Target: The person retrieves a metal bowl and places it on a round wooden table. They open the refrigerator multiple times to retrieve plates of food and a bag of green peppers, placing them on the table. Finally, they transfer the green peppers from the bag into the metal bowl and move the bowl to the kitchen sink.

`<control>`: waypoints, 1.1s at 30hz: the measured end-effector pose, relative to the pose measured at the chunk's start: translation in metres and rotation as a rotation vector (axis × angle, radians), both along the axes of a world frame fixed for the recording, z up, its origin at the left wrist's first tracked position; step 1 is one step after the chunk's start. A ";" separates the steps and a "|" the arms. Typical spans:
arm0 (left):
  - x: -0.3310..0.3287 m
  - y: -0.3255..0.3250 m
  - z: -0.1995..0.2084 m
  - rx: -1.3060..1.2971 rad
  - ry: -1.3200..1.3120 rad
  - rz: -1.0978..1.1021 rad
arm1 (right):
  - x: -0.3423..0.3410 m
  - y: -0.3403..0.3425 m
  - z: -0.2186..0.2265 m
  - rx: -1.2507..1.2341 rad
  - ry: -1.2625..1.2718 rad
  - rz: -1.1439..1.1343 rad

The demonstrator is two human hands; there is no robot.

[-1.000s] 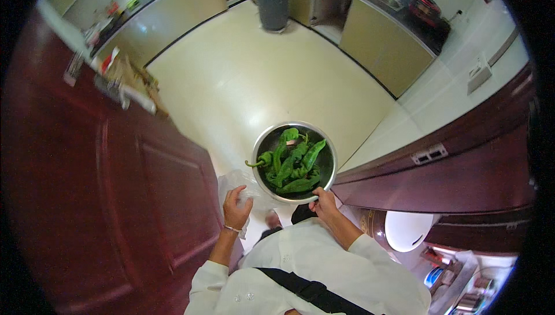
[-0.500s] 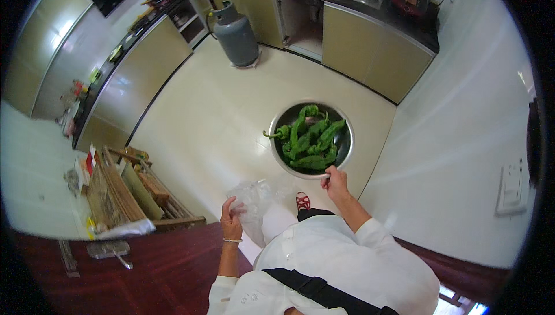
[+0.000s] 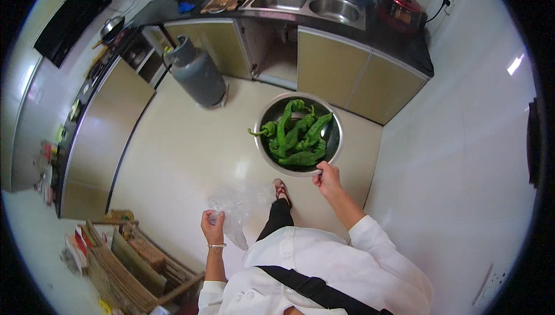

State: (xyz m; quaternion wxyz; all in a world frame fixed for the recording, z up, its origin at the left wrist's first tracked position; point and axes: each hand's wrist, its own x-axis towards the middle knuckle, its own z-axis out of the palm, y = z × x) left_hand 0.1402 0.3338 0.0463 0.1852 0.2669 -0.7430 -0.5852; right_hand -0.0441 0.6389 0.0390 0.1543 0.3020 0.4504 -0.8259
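Note:
My right hand [image 3: 328,179] grips the near rim of a round metal basin [image 3: 340,141], with the fingers closed over its edge. Several long green peppers [image 3: 300,135] lie heaped in the basin, and one stem pokes out past the left rim. My left hand [image 3: 213,226] is closed on a thin, clear plastic bag [image 3: 234,205], which hangs crumpled beside my legs. The bag looks empty. Both hands are out in front of my body, the basin further forward than the bag.
Ahead runs a dark counter with a double sink [image 3: 306,4], a cutting board [image 3: 226,1] and a red rice cooker [image 3: 400,9]. A grey gas cylinder [image 3: 198,75] stands on the floor before the cabinets. At the lower left is a wooden rack [image 3: 139,257]; a white wall [image 3: 445,141] rises on the right.
I have stepped forward: the sink counter and gas cylinder appear nearer, and the dark red surface at lower left is out of sight. The basin and bag have come along in my hands.

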 end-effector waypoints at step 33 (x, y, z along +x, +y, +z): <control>-0.520 0.146 -0.051 0.129 -0.021 -0.034 | -0.648 0.214 -0.100 -0.056 0.102 -0.520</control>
